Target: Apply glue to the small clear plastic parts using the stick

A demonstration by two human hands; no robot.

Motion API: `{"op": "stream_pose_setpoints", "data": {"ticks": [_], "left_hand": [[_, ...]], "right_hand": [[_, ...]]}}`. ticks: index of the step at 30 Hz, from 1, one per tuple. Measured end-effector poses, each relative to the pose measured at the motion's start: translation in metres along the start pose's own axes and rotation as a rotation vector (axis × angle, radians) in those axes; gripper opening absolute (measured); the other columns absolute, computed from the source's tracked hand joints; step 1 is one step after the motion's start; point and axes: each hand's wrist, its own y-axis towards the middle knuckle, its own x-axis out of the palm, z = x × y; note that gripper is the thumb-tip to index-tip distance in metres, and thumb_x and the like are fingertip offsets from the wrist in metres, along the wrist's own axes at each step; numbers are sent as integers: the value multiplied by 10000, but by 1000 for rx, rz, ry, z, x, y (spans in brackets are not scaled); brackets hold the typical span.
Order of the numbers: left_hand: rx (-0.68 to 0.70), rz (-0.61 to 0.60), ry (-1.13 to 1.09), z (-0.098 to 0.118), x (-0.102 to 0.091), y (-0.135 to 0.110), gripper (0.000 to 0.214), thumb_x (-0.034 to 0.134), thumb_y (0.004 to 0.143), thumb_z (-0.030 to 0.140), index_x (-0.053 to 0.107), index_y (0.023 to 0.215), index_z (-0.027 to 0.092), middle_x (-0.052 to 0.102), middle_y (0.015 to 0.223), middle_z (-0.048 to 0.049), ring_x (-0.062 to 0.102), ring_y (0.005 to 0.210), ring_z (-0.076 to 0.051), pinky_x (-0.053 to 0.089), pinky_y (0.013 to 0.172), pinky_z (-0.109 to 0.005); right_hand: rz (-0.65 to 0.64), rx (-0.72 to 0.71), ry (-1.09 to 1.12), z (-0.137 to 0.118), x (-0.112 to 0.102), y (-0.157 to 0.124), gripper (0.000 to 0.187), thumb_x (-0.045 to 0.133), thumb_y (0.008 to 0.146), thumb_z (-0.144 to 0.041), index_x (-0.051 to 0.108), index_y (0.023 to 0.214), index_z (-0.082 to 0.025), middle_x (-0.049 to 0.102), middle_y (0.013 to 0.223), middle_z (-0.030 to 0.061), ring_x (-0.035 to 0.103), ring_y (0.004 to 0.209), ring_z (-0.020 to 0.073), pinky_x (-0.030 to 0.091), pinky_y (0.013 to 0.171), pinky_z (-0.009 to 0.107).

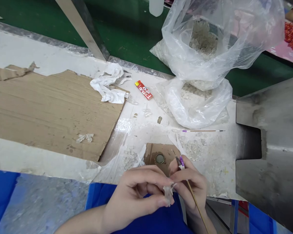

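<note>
My left hand (136, 191) is closed, pinching a small translucent, frosted-looking piece (168, 194) between thumb and fingertips. My right hand (191, 182) is wrapped round a thin brush-like tool (196, 204) with a brown handle, a purple and white collar and a dark fine tip pointing up and away. Thumb and finger of the right hand also meet the edge of the translucent piece. Just beyond the hands, a small cardboard square (150, 152) carries a round disc (159, 158) with a bumpy dark rim. The hands partly cover the near side of the square.
A second thin brush (202, 131) lies behind clear chips (192, 149). Plastic bags (195, 113) of translucent pieces stand at the back. A red packet (144, 90), white cloth (109, 83) and large cardboard sheet (51, 110) lie leftward. A metal housing (271, 130) bounds the right.
</note>
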Motion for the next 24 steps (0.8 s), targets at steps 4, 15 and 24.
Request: {"op": "stream_pose_setpoints", "data": {"ticks": [4, 15, 24], "left_hand": [[-44, 12, -26, -2, 2, 1, 213, 885, 858, 192, 886, 1027, 321, 804, 860, -5, 834, 715, -121, 645, 712, -121], [10, 1, 123, -1, 3, -1, 288, 878, 843, 142, 880, 1062, 329, 823, 870, -51, 828, 648, -150, 668, 666, -177], [163, -15, 350, 0, 0, -2, 434, 859, 813, 50, 857, 1151, 323, 848, 918, -95, 826, 671, -184, 685, 669, -223]], "right_hand": [[0, 4, 169, 5, 3, -2, 62, 782, 933, -329, 840, 943, -350, 623, 780, 8, 550, 627, 155, 437, 543, 283], [-85, 99, 367, 5, 7, 4, 167, 850, 844, -417, 787, 751, -294, 546, 670, -29, 401, 500, 120, 380, 519, 298], [-127, 82, 299, -1, 5, 5, 212, 800, 874, -415, 737, 734, -269, 527, 641, -19, 460, 551, 154, 389, 529, 307]]}}
